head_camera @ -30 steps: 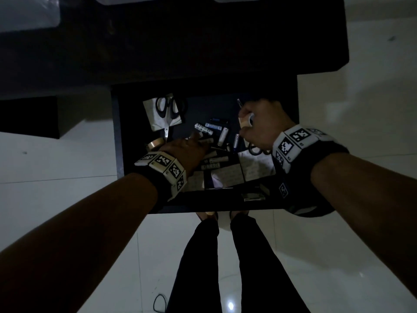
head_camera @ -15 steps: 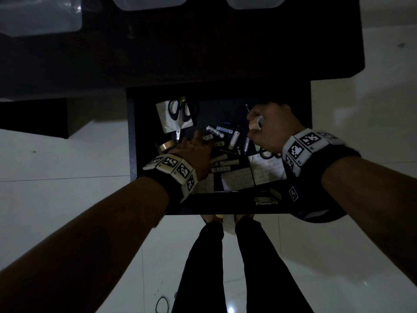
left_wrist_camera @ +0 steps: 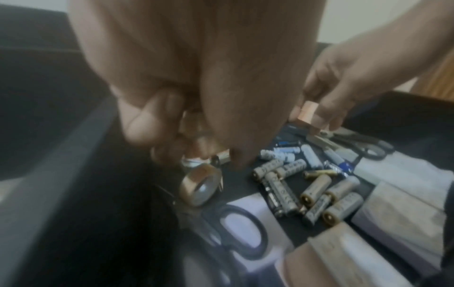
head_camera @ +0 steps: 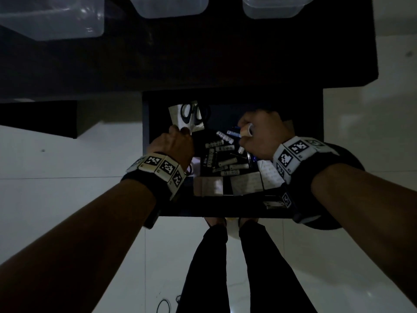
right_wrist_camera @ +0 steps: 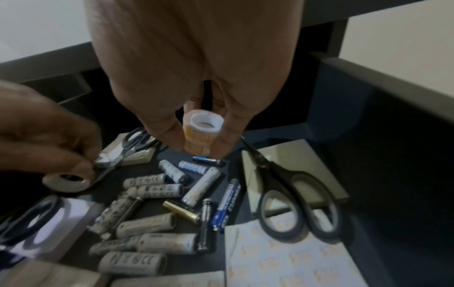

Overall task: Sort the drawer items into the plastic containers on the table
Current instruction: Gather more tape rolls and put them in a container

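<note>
- Containers (head_camera: 171, 6): cut off by top edge, head view.
- Left hand (left_wrist_camera: 196, 81): blurred; grip on tape ring (left_wrist_camera: 199, 186) unclear.
- Battery (right_wrist_camera: 132, 264) print illegible.

Batteries (right_wrist_camera: 157, 205) lie mid-drawer (head_camera: 316, 154) — scissors (right_wrist_camera: 292, 196) right, tape roll (right_wrist_camera: 65, 179) left.
</note>
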